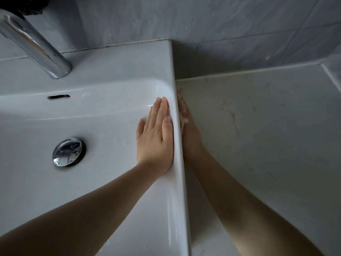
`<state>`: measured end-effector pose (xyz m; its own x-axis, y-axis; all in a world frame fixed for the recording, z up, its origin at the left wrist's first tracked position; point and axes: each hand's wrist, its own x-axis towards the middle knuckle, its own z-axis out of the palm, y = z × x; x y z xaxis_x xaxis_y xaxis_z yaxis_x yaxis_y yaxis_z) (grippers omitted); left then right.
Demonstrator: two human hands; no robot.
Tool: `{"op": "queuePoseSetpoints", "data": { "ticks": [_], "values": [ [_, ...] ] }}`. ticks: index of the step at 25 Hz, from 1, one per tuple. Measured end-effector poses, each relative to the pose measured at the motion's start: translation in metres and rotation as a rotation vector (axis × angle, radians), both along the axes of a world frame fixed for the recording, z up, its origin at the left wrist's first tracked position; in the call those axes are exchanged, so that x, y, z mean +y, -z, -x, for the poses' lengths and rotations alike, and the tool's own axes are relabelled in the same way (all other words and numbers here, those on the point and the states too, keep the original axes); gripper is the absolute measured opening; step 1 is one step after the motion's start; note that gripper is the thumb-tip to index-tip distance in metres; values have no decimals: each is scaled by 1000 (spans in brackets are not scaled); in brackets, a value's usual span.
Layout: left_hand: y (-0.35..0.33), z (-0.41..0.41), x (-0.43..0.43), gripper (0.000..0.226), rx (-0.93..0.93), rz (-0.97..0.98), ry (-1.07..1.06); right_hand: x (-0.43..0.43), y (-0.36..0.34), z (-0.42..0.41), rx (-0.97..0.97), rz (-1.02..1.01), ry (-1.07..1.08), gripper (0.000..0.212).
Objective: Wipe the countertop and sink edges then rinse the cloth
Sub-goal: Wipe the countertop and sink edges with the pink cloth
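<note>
We hold both hands against the right wall of the sink (178,163), one on each side of it. Our left hand (155,137) lies flat on the inner face of the basin, its grip wide, fingers straight and close together, holding nothing. Our right hand (191,143) is on the outer face, just above the table (258,126), and the rim hides part of it. As far as we can see, its fingers also lie straight, the grip wide, pressing the cloth (184,120) against the sink's outer wall. Only a pale scrap of cloth shows between palm and wall. The drain plug (68,152) sits in the basin floor, well left of our left hand. Further back are the overflow slot (59,97) and the chrome tap (36,45). Grey tiles (221,24) line the wall behind.
</note>
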<state>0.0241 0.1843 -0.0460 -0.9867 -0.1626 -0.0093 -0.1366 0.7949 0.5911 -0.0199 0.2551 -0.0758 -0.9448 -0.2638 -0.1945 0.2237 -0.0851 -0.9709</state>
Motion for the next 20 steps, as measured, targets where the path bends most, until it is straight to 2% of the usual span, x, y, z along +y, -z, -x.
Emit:
{"op": "queuePoseSetpoints", "data": {
  "ticks": [1, 3, 4, 6, 7, 8, 10, 11, 12, 14, 16, 17, 18, 20],
  "values": [
    [0, 0, 0, 57, -7, -3, -2, 0, 2, -11, -1, 11, 1, 75],
    [-1, 0, 0, 57, -2, -12, -9, 2, -8, -4, -28, 284, 37, 55],
    [0, 1, 0, 59, 2, -16, -14, 0, -22, 10, -19, 357, 49, 41],
    [0, 2, -2, 61, -7, -16, -23, -9, -33, 44, -2, 303, 54, 21],
    [-1, 2, -2, 62, -10, -14, -17, -8, -29, 43, 109, 174, 55, 21],
    [-1, 1, -1, 61, -9, -10, -8, -1, -26, 32, 123, 72, 82, 27],
    [-1, -1, 0, 60, 0, 4, 8, 10, -19, 1, -75, 15, 27, 42],
    [0, -1, 0, 60, 6, 9, 7, 10, -18, -15, -132, -18, 29, 42],
    [1, 0, 0, 60, 10, 10, 2, 14, -20, -33, -98, -72, 46, 39],
    [1, 1, -2, 61, 8, 2, -4, 12, -23, -41, -80, 7, 97, 39],
    [0, 1, -1, 63, 11, 0, -2, 5, -45, -17, 29, 221, 27, 43],
    [0, 1, -1, 63, 10, -4, -4, 4, -38, -6, 131, 199, 19, 44],
    [-1, 1, -1, 64, 8, -10, -8, 6, -33, -6, 149, 199, 21, 47],
    [-4, 0, 0, 64, 0, -12, -8, 16, -17, -19, 14, 226, 23, 48]
  ]
}}
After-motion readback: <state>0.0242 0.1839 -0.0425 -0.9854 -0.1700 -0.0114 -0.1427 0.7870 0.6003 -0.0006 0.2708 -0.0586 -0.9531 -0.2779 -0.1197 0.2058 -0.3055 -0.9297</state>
